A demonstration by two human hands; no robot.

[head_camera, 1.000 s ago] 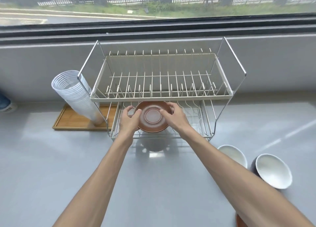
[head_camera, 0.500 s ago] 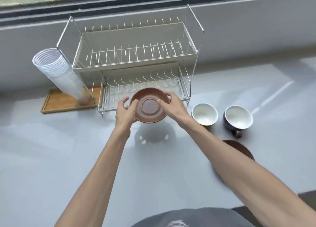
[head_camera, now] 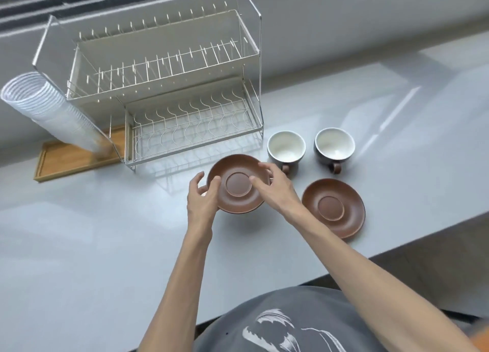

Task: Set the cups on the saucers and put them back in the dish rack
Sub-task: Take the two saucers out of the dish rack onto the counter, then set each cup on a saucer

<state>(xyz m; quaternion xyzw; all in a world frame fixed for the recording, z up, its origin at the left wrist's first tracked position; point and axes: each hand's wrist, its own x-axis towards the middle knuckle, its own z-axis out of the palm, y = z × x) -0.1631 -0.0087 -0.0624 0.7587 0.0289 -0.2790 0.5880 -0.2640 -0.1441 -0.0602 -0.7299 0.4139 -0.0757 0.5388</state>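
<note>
Both my hands hold a brown saucer (head_camera: 238, 183) just above the grey counter, in front of the dish rack (head_camera: 164, 92). My left hand (head_camera: 202, 202) grips its left rim and my right hand (head_camera: 275, 188) grips its right rim, thumb on top. A second brown saucer (head_camera: 333, 207) lies flat on the counter to the right. Behind them stand two cups with white insides and brown handles, one (head_camera: 286, 147) near the rack's right foot and one (head_camera: 334, 145) further right. Both tiers of the rack hold no dishes.
A leaning stack of clear plastic cups (head_camera: 50, 113) stands on a wooden tray (head_camera: 71, 161) left of the rack. The counter's front edge (head_camera: 397, 251) runs diagonally at lower right. A wall and window sill rise behind the rack.
The saucer came out of the rack's lower tier and moved toward me and to the right, low over the counter. My view tilted down, revealing the second saucer.
</note>
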